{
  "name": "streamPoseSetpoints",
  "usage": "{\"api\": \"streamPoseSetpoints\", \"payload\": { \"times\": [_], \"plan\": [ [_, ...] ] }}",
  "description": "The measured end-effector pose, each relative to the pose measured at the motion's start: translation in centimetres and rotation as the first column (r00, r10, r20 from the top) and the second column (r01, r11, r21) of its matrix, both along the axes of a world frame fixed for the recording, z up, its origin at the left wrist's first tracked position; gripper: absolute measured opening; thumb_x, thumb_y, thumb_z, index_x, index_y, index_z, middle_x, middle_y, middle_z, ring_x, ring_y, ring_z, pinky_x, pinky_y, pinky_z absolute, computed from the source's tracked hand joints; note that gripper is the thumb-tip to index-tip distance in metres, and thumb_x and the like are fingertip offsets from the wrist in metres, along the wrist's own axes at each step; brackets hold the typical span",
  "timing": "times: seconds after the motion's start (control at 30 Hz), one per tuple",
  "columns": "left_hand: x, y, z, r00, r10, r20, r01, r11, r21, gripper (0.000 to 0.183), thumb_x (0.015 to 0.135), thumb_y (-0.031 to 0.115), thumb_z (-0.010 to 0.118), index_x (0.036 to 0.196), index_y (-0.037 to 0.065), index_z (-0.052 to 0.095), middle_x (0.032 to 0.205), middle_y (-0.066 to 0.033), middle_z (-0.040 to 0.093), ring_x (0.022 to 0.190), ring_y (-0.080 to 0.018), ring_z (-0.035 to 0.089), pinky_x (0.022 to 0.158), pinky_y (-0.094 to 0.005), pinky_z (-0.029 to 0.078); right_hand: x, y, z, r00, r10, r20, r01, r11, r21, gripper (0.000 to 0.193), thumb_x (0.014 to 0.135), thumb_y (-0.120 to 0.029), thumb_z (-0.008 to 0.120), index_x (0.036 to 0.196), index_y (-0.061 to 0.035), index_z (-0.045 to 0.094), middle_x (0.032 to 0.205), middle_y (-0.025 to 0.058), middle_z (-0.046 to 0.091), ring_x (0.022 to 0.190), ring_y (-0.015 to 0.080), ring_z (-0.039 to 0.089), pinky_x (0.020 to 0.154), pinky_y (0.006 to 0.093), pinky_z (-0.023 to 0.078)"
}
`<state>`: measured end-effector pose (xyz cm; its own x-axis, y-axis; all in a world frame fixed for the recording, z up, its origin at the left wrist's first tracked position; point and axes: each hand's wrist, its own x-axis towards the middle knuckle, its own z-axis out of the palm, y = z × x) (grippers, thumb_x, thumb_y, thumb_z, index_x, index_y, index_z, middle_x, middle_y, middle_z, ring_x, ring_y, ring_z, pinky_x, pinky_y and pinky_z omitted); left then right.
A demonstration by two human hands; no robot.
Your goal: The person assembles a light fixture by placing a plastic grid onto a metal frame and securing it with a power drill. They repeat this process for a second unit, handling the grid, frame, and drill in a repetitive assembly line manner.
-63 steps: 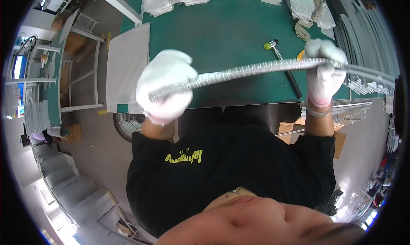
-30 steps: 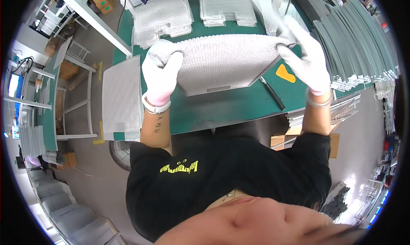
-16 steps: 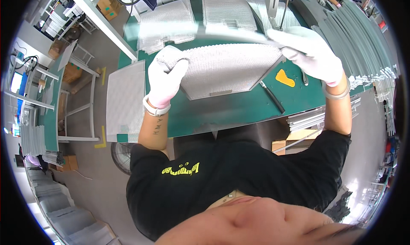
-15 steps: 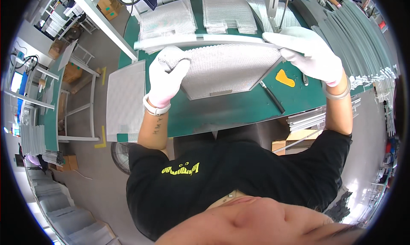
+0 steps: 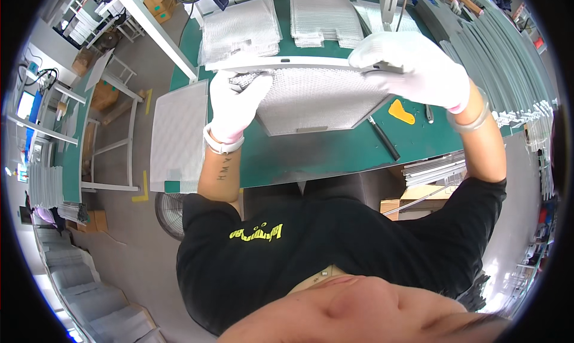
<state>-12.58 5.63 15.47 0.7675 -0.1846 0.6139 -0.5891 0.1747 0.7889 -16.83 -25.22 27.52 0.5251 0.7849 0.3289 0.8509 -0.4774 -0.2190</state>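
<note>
A grey metal mesh panel [image 5: 320, 98] hangs tilted above the green bench, its upper edge meeting a thin silver-white frame strip [image 5: 323, 62]. My gloved left hand [image 5: 234, 107] is closed around the panel's upper left corner, thumb over the mesh. At the right end, my gloved right hand [image 5: 412, 68] grips the strip and the panel together, with its fingers along the strip. The hand hides that end of the strip. A black-handled tool [image 5: 385, 141], a yellow scraper-like piece [image 5: 402, 111] and a small grey-handled tool [image 5: 429, 114] lie on the bench to the right.
Mesh sheets are stacked at the back left [image 5: 239, 29] and back centre [image 5: 326, 17]. Another mesh sheet [image 5: 179, 136] lies at the bench's left edge, near a white post [image 5: 152, 32]. Long grey strips [image 5: 502, 62] are piled on the right. An upright driver [image 5: 402, 11] stands behind.
My right hand has moved left along the strip, its fingers now bent farther over it. The strip has turned to show a slot in its face, and the panel's lower edge has risen slightly.
</note>
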Motion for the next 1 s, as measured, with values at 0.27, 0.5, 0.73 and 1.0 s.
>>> {"api": "streamPoseSetpoints", "payload": {
  "times": [0.27,0.5,0.73,1.0],
  "plan": [
    [0.1,-0.2,-0.3,0.999,-0.007,0.032,0.009,0.997,-0.074,0.018,0.081,-0.004,0.072,0.099,-0.002,0.068,0.093,-0.0059,0.068,0.084,-0.0115,0.064,0.075,-0.0254,0.051,1.0,2.9,-0.5,0.996,0.034,0.080,-0.027,0.996,-0.090,0.038,0.086,-0.011,0.066,0.124,-0.0063,0.063,0.113,0.0140,0.069,0.107,0.0318,0.064,0.097,0.0375,0.050],
    [-0.5,0.0,-0.8,0.992,0.090,0.087,-0.085,0.994,-0.061,0.037,0.082,-0.001,0.069,0.117,-0.002,0.058,0.101,-0.0091,0.063,0.087,-0.0152,0.060,0.085,-0.0294,0.050,1.6,4.7,-1.9,0.996,-0.045,0.080,0.049,0.997,-0.061,0.048,0.084,-0.008,0.064,0.132,-0.0074,0.058,0.116,0.0160,0.067,0.104,0.0358,0.065,0.094,0.0398,0.051],
    [0.0,-2.1,-2.0,0.909,0.380,0.172,-0.309,0.890,-0.334,0.069,0.074,-0.007,0.075,0.134,0.001,0.043,0.113,-0.0123,0.058,0.098,-0.0162,0.059,0.084,-0.0281,0.051,1.9,5.5,-2.2,0.996,0.055,0.064,-0.059,0.995,0.078,0.047,0.082,0.002,0.067,0.128,-0.0051,0.064,0.108,0.0166,0.067,0.097,0.0335,0.064,0.088,0.0385,0.052],
    [1.8,-3.8,-3.5,0.723,0.656,0.217,-0.575,0.746,-0.338,0.052,0.074,-0.002,0.082,0.123,-0.005,0.062,0.084,-0.0003,0.055,0.068,-0.0050,0.047,0.061,-0.0192,0.043,2.1,5.4,-1.8,0.996,-0.080,0.048,0.081,0.997,-0.015,0.047,0.086,-0.003,0.062,0.131,-0.0111,0.064,0.113,0.0150,0.068,0.101,0.0323,0.065,0.092,0.0372,0.051]
  ]
}}
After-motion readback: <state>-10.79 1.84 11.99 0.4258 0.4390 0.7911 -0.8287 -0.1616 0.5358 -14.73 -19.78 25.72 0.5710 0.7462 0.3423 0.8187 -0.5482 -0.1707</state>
